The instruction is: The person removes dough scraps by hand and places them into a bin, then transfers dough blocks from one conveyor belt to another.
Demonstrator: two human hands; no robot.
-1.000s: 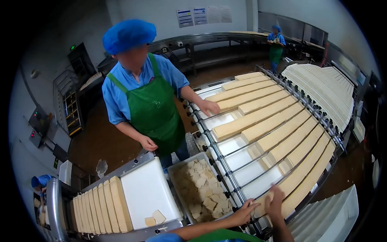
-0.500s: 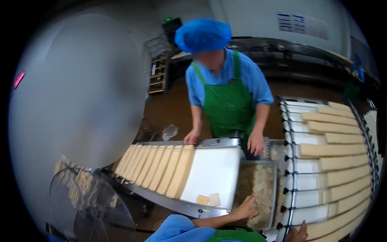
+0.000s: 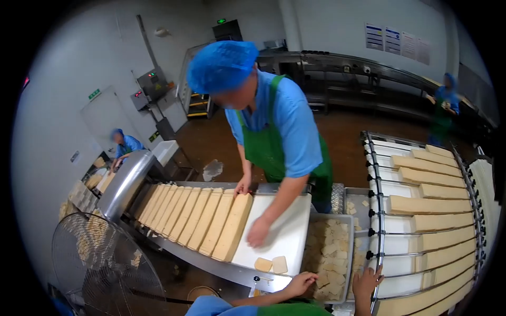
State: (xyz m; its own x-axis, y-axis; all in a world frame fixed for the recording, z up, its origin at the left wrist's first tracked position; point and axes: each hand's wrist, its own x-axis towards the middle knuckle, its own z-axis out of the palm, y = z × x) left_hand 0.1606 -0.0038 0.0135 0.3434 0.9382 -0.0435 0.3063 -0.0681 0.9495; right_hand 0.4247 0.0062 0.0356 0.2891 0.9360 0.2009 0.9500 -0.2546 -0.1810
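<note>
My left hand (image 3: 300, 284) hangs at the near edge of a metal bin (image 3: 350, 253) full of loose square crackers (image 3: 331, 253). Its fingers point toward the bin, loosely bent, with nothing visible in them. My right hand (image 3: 367, 284) is beside the side rail (image 3: 380, 231) of the right-hand rack, fingers apart and holding nothing. Long rows of stacked crackers (image 3: 429, 205) lie in that rack's lanes. On the white conveyor belt (image 3: 274, 224) to the left, two loose crackers (image 3: 271, 265) lie near its front edge, beside a block of cracker rows (image 3: 211, 218).
Across the belt a co-worker (image 3: 274, 121) in a blue cap and green apron leans over, one hand on the cracker rows and one above the belt. A caged fan (image 3: 105, 263) stands at front left. Other workers are farther back, near a metal machine cover (image 3: 124, 181).
My left hand has drawn back from the crackers in the bin. My right hand has shifted left off the rack's rows. The co-worker has bent forward and reached over the belt.
</note>
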